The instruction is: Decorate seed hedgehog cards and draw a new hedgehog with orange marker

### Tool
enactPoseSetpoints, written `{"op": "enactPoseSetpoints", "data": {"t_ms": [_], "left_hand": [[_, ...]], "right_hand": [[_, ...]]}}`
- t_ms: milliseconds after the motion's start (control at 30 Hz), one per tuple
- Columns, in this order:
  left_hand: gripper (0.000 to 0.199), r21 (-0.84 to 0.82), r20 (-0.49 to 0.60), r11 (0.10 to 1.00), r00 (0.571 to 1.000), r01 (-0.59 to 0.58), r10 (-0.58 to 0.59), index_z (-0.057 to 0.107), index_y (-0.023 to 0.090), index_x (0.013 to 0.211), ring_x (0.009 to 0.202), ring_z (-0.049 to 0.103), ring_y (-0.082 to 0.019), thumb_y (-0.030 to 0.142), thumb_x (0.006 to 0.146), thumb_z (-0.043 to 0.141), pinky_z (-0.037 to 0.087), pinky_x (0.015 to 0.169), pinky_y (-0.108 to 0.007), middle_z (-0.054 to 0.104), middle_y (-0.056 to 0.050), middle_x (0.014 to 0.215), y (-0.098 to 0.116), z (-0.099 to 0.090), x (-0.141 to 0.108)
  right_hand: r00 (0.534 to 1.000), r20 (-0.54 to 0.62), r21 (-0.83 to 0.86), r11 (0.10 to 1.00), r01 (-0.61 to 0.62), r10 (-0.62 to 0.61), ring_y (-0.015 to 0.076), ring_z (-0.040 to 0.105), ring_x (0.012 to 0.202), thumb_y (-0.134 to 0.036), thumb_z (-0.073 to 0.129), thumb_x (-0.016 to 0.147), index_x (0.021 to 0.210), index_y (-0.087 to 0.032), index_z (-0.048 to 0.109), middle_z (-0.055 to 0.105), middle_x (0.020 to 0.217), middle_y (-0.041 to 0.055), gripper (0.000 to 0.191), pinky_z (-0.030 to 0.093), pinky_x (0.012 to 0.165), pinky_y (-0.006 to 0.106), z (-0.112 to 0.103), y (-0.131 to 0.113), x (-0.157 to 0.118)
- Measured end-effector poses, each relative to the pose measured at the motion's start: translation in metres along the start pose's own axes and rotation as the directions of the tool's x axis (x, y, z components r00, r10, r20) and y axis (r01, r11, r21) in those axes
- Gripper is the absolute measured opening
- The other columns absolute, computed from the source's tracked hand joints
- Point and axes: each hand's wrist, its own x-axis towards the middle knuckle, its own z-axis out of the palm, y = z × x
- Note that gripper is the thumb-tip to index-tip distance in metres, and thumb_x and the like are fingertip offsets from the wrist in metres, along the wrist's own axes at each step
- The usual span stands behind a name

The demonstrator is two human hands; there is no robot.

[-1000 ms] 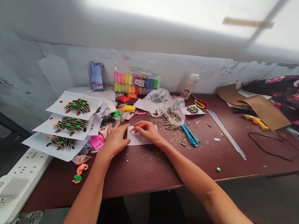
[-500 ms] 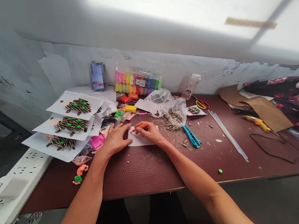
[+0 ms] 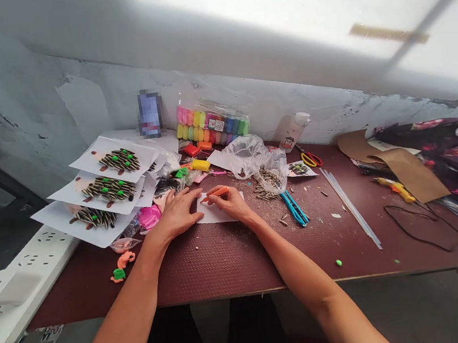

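A small white sheet of paper (image 3: 214, 215) lies on the dark red table between my hands. My left hand (image 3: 180, 212) rests with spread fingers at the paper's left edge, thumb on it. Closed around an orange pen (image 3: 217, 192), my right hand (image 3: 232, 201) sits on the paper's right part. The pen slants, its tip low over the sheet; whether it touches I cannot tell. Beside my right hand, striped sunflower seeds (image 3: 268, 181) lie in a heap under a clear plastic bag (image 3: 247, 154). Left of my left hand are finished-looking seed hedgehog pictures (image 3: 111, 188) on white paper.
A blue cutter (image 3: 295, 208), scissors (image 3: 310, 158) and clear glue sticks (image 3: 353, 210) lie to the right, with a yellow glue gun (image 3: 395, 188) and its cord beyond. Colourful clay packs (image 3: 213, 125) and a white bottle (image 3: 294, 132) stand at the back. A power strip (image 3: 22, 282) borders the left.
The view has shifted very slightly. My hands, the pen and the paper stay in nearly the same positions.
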Motion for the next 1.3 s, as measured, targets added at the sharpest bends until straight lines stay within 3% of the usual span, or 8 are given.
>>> {"op": "enactPoseSetpoints", "data": {"t_ms": [1300], "left_hand": [[0.064,-0.005,-0.006,1.0,1.0,-0.016,0.016,0.056,0.027,0.142,0.145,0.044,-0.033,0.033,0.079,0.061,0.018,0.125,-0.057,0.058,-0.007,0.15,-0.0031,0.0039,0.0006]], "right_hand": [[1.0,0.008,0.004,1.0,0.02,-0.02,0.0179,0.067,0.088,-0.042,0.07,0.088,0.08,-0.02,0.081,0.074,0.098,0.0075,0.026,0.049,0.066,0.024,-0.0011,0.0026,0.0008]]}}
